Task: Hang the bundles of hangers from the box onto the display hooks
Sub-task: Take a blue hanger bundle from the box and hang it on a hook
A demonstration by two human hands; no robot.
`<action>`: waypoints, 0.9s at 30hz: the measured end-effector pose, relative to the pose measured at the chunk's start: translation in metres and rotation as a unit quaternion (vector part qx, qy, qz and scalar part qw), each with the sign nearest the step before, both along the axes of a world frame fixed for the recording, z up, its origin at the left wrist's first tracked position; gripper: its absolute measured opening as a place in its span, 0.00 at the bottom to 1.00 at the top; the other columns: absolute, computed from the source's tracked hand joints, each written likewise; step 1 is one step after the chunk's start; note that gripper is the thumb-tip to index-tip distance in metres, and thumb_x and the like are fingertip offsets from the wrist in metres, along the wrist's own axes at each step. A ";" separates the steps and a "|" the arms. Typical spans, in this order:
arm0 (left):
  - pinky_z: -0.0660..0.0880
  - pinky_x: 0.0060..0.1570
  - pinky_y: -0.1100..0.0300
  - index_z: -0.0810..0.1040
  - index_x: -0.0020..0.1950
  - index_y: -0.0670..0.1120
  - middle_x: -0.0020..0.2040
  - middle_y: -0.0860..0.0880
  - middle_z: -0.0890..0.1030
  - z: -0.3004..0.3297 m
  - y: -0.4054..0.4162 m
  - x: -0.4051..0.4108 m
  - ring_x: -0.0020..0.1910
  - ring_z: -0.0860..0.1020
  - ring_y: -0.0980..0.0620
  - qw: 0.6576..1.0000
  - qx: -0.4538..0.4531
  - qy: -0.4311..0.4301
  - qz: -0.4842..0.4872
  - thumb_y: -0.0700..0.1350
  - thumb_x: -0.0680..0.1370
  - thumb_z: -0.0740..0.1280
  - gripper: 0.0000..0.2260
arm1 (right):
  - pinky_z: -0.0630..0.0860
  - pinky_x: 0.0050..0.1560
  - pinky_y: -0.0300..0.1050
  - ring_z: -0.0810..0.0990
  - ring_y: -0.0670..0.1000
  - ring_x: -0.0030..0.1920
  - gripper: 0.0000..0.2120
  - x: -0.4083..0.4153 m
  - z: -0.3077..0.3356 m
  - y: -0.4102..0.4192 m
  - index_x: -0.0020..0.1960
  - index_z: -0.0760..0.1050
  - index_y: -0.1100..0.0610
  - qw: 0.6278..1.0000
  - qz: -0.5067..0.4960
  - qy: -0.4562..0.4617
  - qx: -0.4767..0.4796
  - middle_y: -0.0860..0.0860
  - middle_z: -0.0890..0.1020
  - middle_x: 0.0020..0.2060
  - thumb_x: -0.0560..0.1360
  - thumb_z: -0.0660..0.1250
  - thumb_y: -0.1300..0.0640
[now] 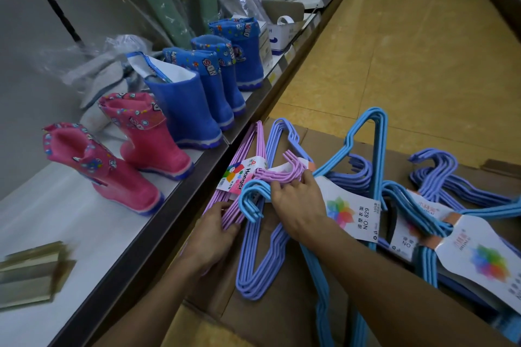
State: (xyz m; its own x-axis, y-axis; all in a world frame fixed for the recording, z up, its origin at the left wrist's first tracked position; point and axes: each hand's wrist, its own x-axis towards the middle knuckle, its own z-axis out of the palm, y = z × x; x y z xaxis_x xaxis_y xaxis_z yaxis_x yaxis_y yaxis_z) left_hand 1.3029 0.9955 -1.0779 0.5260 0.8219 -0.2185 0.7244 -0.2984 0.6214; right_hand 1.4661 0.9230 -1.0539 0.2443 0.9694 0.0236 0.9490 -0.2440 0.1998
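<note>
Several bundles of plastic-coated hangers lie in an open cardboard box (284, 284) on the floor. A lilac-pink bundle (248, 155) with a white "Hanger" label rests at the box's left edge. My left hand (214, 231) grips its lower bars. My right hand (298, 203) closes its fingers over the pink hooks (284, 172) and a light-blue hook (252, 200). A periwinkle bundle (262, 259) lies under both hands. A light-blue bundle (372, 149) and further blue ones (439, 177) fill the box's right side. No display hooks are in view.
A white shelf (84, 222) with a dark front edge runs along the left, holding pink rain boots (112, 172) and blue rain boots (197, 98). Flat olive packets (31, 273) lie at its near end. Yellow tiled floor (408, 51) stretches ahead on the right.
</note>
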 end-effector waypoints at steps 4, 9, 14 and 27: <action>0.68 0.61 0.61 0.72 0.69 0.47 0.65 0.47 0.76 0.003 -0.001 -0.011 0.64 0.73 0.51 0.999 0.039 -0.025 0.005 0.45 0.78 0.68 0.19 | 0.71 0.64 0.57 0.82 0.57 0.35 0.09 0.001 0.002 -0.001 0.45 0.77 0.59 1.000 -0.001 -0.016 0.003 0.56 0.82 0.29 0.66 0.72 0.61; 0.69 0.62 0.61 0.75 0.65 0.47 0.62 0.48 0.77 0.010 -0.005 -0.017 0.62 0.75 0.52 0.994 0.080 -0.068 0.015 0.42 0.78 0.67 0.16 | 0.64 0.65 0.56 0.82 0.60 0.44 0.19 0.002 0.025 -0.009 0.66 0.66 0.62 1.000 0.023 0.002 0.017 0.57 0.84 0.42 0.76 0.60 0.63; 0.64 0.49 0.81 0.79 0.60 0.48 0.58 0.52 0.78 0.019 -0.021 -0.015 0.57 0.76 0.57 0.987 0.108 -0.118 -0.007 0.39 0.78 0.65 0.12 | 0.66 0.60 0.54 0.80 0.61 0.48 0.15 0.007 0.063 -0.016 0.62 0.64 0.60 0.994 0.017 0.073 0.074 0.59 0.83 0.47 0.76 0.59 0.64; 0.75 0.51 0.62 0.77 0.59 0.55 0.51 0.59 0.82 0.066 -0.076 0.037 0.50 0.80 0.63 0.957 -0.062 -0.260 -0.111 0.59 0.77 0.63 0.15 | 0.68 0.55 0.57 0.81 0.61 0.51 0.14 0.028 0.126 -0.037 0.60 0.63 0.59 0.969 -0.117 0.075 0.203 0.56 0.83 0.49 0.75 0.59 0.64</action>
State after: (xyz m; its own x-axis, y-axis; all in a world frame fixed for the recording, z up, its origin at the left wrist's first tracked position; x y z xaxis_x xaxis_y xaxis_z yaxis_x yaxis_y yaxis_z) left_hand 1.3398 0.9193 -1.0117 0.7484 0.6626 0.0314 0.2349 -0.3089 0.9216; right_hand 1.4937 0.8863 -0.9277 0.4863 0.8058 0.3379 0.8693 -0.4855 -0.0933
